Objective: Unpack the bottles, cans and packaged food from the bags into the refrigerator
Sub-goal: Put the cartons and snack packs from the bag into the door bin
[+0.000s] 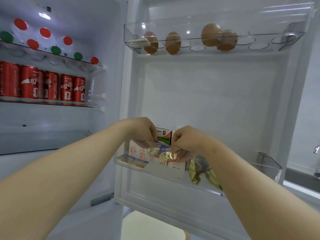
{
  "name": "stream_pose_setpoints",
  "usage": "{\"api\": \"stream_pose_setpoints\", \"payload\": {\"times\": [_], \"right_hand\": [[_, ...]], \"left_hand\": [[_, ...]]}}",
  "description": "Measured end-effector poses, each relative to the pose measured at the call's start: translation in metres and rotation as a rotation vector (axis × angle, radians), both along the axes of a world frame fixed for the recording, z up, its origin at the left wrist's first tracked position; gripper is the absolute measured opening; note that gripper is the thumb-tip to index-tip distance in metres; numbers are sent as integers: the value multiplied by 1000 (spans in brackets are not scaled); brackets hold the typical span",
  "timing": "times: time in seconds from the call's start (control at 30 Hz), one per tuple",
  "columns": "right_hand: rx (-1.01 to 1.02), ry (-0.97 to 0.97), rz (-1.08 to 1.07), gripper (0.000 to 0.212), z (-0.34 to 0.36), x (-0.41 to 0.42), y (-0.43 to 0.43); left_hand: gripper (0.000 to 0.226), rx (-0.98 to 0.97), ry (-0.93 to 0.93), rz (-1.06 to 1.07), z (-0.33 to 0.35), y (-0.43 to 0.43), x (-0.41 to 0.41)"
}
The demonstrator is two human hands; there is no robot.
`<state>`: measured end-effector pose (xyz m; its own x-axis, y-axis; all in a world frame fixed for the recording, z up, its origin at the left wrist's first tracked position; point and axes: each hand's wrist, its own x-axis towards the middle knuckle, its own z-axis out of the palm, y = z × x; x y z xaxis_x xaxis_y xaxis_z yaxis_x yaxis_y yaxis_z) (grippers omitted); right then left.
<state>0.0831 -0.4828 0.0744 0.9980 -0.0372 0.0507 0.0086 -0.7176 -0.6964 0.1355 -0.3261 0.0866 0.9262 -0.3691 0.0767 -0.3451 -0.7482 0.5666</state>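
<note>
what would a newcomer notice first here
The left hand and right hand meet at the lower door bin, holding a gold packet by milk cartons. Red cans line a shelf at left, and brown eggs sit in the door's top tray.

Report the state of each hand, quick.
Left hand: pinches the left end of the crinkled gold-and-blue foil packet.
Right hand: grips the right end of the same packet.
</note>
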Motion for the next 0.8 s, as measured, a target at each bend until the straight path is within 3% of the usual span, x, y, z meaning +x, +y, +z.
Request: {"api": "stream_pose_setpoints", "payload": {"times": [0.1, 0.23, 0.33, 0.5, 0.7, 0.8], "right_hand": [[126, 118, 0, 13, 0, 2, -3], [166, 227, -16, 26, 3, 4, -5], [152, 336, -31, 19, 6, 5, -8], [155, 470, -36, 31, 4, 8, -10], [-51, 420, -53, 30, 5, 7, -8], [66, 479, -59, 32, 1, 7, -10]], "left_hand": [[10, 88, 85, -26, 4, -4, 3], [13, 134, 248, -75, 6, -7, 10], [13, 242, 275, -100, 6, -6, 14], [16, 292, 363, -103, 5, -7, 13], [26, 234, 486, -123, -3, -10, 28], [33, 270, 409, -66, -7, -10, 32]]}}
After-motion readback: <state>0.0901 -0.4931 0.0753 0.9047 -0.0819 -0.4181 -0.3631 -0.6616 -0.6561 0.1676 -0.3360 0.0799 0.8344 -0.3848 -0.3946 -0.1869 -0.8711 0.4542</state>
